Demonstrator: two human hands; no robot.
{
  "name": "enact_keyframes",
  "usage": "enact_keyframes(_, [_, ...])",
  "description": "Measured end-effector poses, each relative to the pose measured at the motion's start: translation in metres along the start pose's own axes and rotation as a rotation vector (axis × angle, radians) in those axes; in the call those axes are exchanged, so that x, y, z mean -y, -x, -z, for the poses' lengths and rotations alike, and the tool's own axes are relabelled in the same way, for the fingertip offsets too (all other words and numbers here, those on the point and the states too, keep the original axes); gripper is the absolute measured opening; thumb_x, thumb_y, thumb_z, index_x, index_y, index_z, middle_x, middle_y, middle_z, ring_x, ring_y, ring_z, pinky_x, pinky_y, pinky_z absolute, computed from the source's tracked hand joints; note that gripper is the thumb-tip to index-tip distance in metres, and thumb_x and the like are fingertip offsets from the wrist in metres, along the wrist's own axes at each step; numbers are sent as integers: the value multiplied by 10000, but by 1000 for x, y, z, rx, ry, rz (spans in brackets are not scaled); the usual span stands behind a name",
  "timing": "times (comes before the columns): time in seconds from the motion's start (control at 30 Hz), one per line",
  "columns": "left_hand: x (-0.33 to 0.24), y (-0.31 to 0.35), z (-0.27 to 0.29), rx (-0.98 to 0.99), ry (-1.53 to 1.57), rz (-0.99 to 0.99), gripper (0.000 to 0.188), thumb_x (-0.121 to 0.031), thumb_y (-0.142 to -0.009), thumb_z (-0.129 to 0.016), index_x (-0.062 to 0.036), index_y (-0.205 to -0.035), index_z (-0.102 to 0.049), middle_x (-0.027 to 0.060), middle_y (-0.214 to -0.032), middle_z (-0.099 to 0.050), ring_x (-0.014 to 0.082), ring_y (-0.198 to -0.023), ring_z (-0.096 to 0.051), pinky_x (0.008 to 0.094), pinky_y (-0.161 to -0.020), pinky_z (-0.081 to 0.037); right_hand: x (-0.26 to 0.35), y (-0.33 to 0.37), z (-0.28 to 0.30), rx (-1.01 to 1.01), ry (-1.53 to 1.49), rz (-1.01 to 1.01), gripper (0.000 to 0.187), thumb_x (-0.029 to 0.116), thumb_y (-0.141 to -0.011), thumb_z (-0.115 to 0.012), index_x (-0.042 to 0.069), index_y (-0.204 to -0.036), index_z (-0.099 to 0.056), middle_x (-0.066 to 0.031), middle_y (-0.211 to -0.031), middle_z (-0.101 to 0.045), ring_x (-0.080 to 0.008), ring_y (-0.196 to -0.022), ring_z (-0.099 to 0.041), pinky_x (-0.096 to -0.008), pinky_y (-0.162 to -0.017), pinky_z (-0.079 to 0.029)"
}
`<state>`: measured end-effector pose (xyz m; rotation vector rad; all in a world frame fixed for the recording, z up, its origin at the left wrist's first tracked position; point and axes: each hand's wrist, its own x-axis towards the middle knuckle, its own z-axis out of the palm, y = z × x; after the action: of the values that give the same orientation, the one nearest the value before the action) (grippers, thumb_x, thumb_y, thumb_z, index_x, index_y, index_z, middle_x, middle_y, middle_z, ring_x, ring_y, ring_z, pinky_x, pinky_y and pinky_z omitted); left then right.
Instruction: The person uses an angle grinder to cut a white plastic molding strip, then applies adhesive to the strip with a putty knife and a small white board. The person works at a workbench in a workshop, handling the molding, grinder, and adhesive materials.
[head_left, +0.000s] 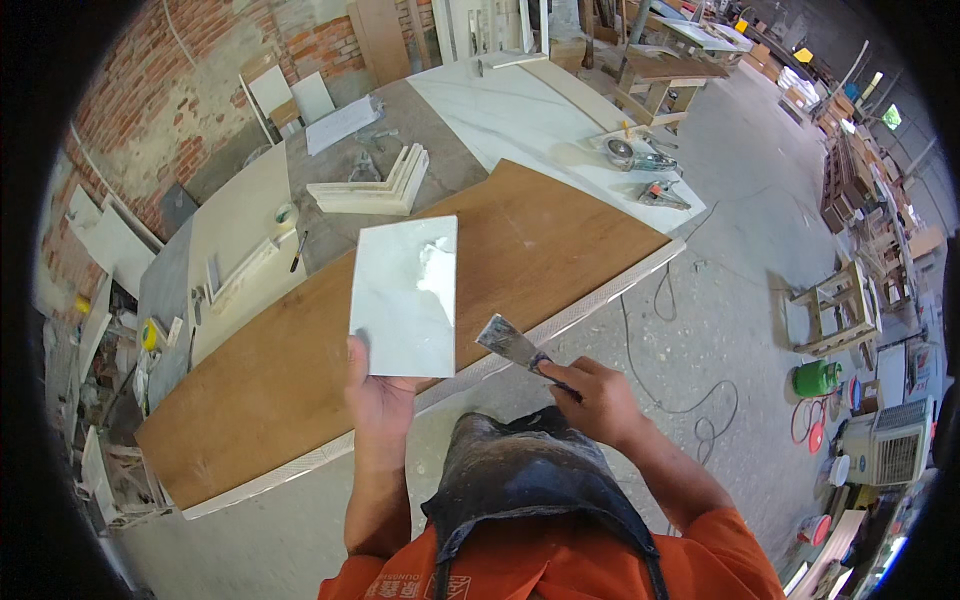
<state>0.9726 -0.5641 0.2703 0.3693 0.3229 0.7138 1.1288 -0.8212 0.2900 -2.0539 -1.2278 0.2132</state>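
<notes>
Marble tile (406,296) gripped at its lower edge by left hand (378,398), right hand (597,400) fingers clenched on putty knife (515,346)

left hand (378,395) raised, right hand (598,398) clenched

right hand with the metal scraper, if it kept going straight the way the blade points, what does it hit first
The right hand aims the flat metal scraper up and left, toward the white marble-patterned rectangular tile held by the left hand. The tile's lower right edge would likely be met first, though depth is unclear.
</notes>
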Motion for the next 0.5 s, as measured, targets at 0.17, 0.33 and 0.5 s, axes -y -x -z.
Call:
enact_keyframes(0.17, [-4,1,-10,190,71,120,530,-343,-1055,-517,6,-1448,-445,195,-1450,-533,341,-1316,-547,547,-1088,-463,13,-30,16,165,-1117,-294,289,152,-1029,-561,24,-1287,-538,-76,-880,-668,-106,-635,-590,-236,-507,-434])
enact_keyframes(0.33, [-3,3,-16,15,145,103,537,-351,-1053,-519,3,-1450,-446,190,-1454,-532,353,-1321,-537,599,-1099,-435,-1,-10,-23,271,-1315,-437,320,232,-1063,-487,42,-1313,-546,-22,-830,-617,-89,-568,-521,-232,-486,-406])
enact_keyframes(0.5, [1,-1,-7,45,-429,-163,520,-369,-1047,-531,-18,-1425,-469,136,-1399,-569,320,-1261,-580,575,-1070,-476,22,26,6,297,-1108,-631,377,244,-1061,-496,62,-1389,-532,-21,-814,-607,-79,-555,-505,-224,-474,-397])
